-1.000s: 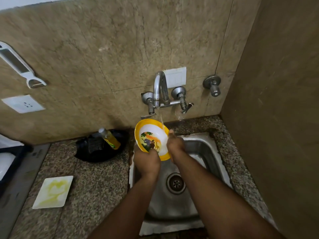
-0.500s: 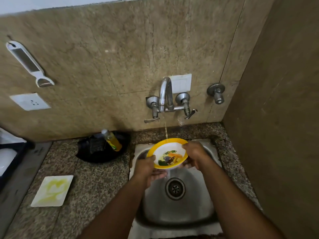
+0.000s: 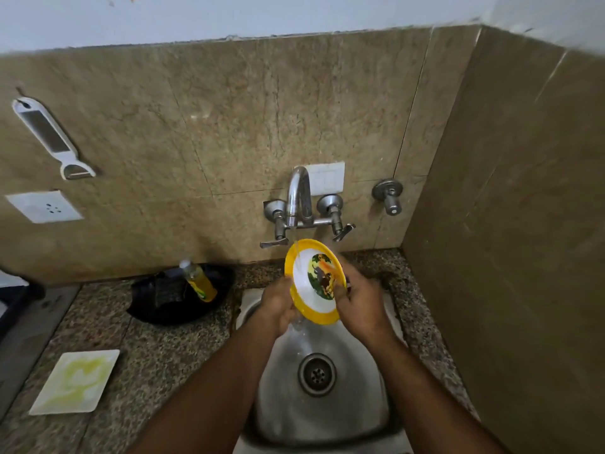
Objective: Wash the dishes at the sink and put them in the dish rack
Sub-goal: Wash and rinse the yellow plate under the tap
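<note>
- Directly under the tap (image 3: 299, 204), a yellow-rimmed plate (image 3: 313, 281) is held tilted on edge above the sink (image 3: 322, 407); a thin stream of water is seen striking its upper rim.
- Left hand (image 3: 278, 304): fingers curled round the plate's lower left edge.
- Right hand (image 3: 360, 301): fingers closed on the plate's right edge.
- Left of the tap, on the counter, a yellow soap bottle (image 3: 199, 281) is noted leaning in a black tray (image 3: 180, 298).
- Further left of the tap, nearer the camera, a square white plate (image 3: 76, 382) with yellow smears is lying flat.
</note>
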### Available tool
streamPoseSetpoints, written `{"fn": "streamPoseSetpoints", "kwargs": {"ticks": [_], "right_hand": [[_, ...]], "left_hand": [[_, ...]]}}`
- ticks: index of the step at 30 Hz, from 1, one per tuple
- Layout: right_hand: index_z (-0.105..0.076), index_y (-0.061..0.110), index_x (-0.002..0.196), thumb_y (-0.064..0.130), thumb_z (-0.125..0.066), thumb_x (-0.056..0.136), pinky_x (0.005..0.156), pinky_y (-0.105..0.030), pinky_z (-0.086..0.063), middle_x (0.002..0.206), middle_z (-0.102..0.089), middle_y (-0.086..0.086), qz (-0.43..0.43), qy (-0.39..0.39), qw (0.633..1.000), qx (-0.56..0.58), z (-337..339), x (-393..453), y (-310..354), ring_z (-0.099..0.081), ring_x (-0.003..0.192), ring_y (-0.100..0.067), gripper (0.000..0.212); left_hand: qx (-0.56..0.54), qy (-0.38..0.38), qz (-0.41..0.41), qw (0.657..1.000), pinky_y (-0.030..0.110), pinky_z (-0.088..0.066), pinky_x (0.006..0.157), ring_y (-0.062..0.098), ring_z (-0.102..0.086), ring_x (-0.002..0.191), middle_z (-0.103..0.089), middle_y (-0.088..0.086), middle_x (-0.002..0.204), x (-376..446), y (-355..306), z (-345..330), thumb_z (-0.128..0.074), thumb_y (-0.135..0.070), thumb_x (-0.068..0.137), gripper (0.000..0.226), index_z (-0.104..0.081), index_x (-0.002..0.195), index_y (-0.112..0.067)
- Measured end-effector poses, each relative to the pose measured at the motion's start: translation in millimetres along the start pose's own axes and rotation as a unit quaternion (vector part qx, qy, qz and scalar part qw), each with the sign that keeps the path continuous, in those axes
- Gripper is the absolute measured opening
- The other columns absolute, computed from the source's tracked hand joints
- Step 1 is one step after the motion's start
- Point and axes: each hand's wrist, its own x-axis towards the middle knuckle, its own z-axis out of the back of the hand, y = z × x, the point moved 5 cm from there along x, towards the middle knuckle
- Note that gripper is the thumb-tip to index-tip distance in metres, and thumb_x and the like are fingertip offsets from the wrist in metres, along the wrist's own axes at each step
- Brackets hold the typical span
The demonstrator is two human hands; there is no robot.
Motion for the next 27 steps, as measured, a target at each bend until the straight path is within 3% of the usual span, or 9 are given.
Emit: {"fn": "streamPoseSetpoints", "kwargs": {"ticks": [3, 6, 9, 12, 16, 19, 22, 25, 27], "right_hand": [[-0.037, 0.043, 0.156, 0.014, -0.053, 0.094, 0.095, -0.037, -0.055, 0.142, -0.060, -0.003, 0.049, 0.020, 0.994, -0.096, -10.5, -10.8, 4.3, -0.063, 0.120, -0.024, 0.070], [-0.017, 0.049, 0.160, 0.019, -0.048, 0.095, 0.089, -0.037, -0.054, 0.152, -0.047, -0.008, 0.096, 0.072, 0.973, -0.195, -34.0, -29.8, 3.4, -0.062, 0.118, -0.030, 0.078], [-0.002, 0.048, 0.160, 0.024, -0.050, 0.096, 0.093, -0.035, -0.053, 0.165, -0.029, -0.007, 0.077, 0.110, 0.966, -0.222, -51.7, -47.1, -4.2, -0.058, 0.125, -0.029, 0.084], [-0.014, 0.041, 0.161, 0.038, -0.048, 0.093, 0.097, -0.039, -0.055, 0.170, -0.021, -0.005, 0.112, 0.092, 0.957, -0.249, -55.3, -51.3, 1.0, -0.050, 0.136, -0.030, 0.076], [-0.021, 0.029, 0.163, 0.048, -0.023, 0.102, 0.123, -0.046, -0.026, 0.173, -0.003, 0.001, 0.143, 0.124, 0.946, -0.264, -62.6, -34.0, 14.9, -0.006, 0.159, -0.025, 0.064], [-0.035, 0.017, 0.157, 0.047, -0.016, 0.102, 0.118, -0.047, -0.034, 0.163, -0.036, -0.007, 0.102, 0.093, 0.957, -0.254, -64.8, 5.6, 11.4, -0.030, 0.152, -0.027, 0.065], [-0.060, 0.013, 0.128, 0.046, -0.018, 0.099, 0.098, -0.041, -0.050, 0.125, -0.067, -0.012, 0.042, 0.069, 0.971, -0.226, -65.6, 45.3, 8.7, -0.063, 0.115, -0.030, 0.061], [-0.058, 0.009, 0.136, 0.039, -0.024, 0.100, 0.108, -0.042, -0.044, 0.135, -0.064, -0.013, 0.087, 0.057, 0.962, -0.254, -74.8, 37.4, 21.1, -0.058, 0.125, -0.029, 0.058], [-0.044, 0.006, 0.153, 0.032, -0.033, 0.103, 0.123, -0.043, -0.028, 0.157, -0.045, -0.013, 0.176, 0.073, 0.945, -0.264, -83.5, 12.8, 27.6, -0.037, 0.149, -0.027, 0.057]], "left_hand": [[0.000, 0.062, 0.067, 0.996, 0.045, -0.056, 0.070, 0.039, -0.069, 0.100, -0.070, 0.020, 0.114, -2.2, -7.1, -4.0, -0.034, -0.072, 0.100, 0.074, -0.065, 0.121, -0.008], [-0.059, 0.059, 0.080, 0.993, 0.051, -0.056, 0.080, 0.047, -0.066, 0.113, -0.070, 0.026, 0.119, -6.3, -14.7, -4.0, -0.030, -0.081, 0.094, 0.094, -0.064, 0.127, 0.001], [-0.109, 0.015, 0.027, 0.994, 0.051, -0.058, 0.082, 0.040, -0.072, 0.094, -0.076, 0.024, 0.097, -9.5, -20.9, -0.8, -0.047, -0.049, 0.106, 0.061, -0.063, 0.125, 0.006], [-0.086, -0.024, -0.007, 0.996, 0.045, -0.060, 0.076, 0.037, -0.073, 0.089, -0.077, 0.020, 0.097, -13.2, -19.5, 8.1, -0.055, -0.030, 0.105, 0.040, -0.065, 0.125, 0.004], [-0.066, -0.031, -0.034, 0.997, 0.036, -0.058, 0.076, 0.029, -0.071, 0.093, -0.074, 0.015, 0.103, -23.0, -17.1, 3.4, -0.054, -0.035, 0.106, 0.031, -0.068, 0.114, -0.008], [-0.019, 0.004, -0.062, 0.998, 0.032, -0.054, 0.077, 0.023, -0.071, 0.095, -0.076, 0.008, 0.100, -28.9, -13.7, -16.2, -0.048, -0.034, 0.109, 0.031, -0.072, 0.099, -0.017], [-0.008, -0.043, -0.108, 0.993, 0.033, -0.057, 0.082, 0.023, -0.075, 0.095, -0.079, 0.009, 0.093, -32.8, -15.5, -20.3, -0.048, -0.031, 0.109, 0.039, -0.076, 0.087, -0.016], [-0.052, -0.050, -0.109, 0.991, 0.023, -0.057, 0.068, 0.012, -0.076, 0.076, -0.080, 0.003, 0.081, -27.2, -19.9, -16.4, -0.048, -0.031, 0.109, 0.041, -0.077, 0.089, -0.012], [-0.077, -0.034, -0.097, 0.992, 0.028, -0.058, 0.081, 0.019, -0.077, 0.093, -0.081, 0.007, 0.095, -21.8, -23.6, -11.7, -0.047, -0.034, 0.109, 0.043, -0.079, 0.100, -0.006]]}}
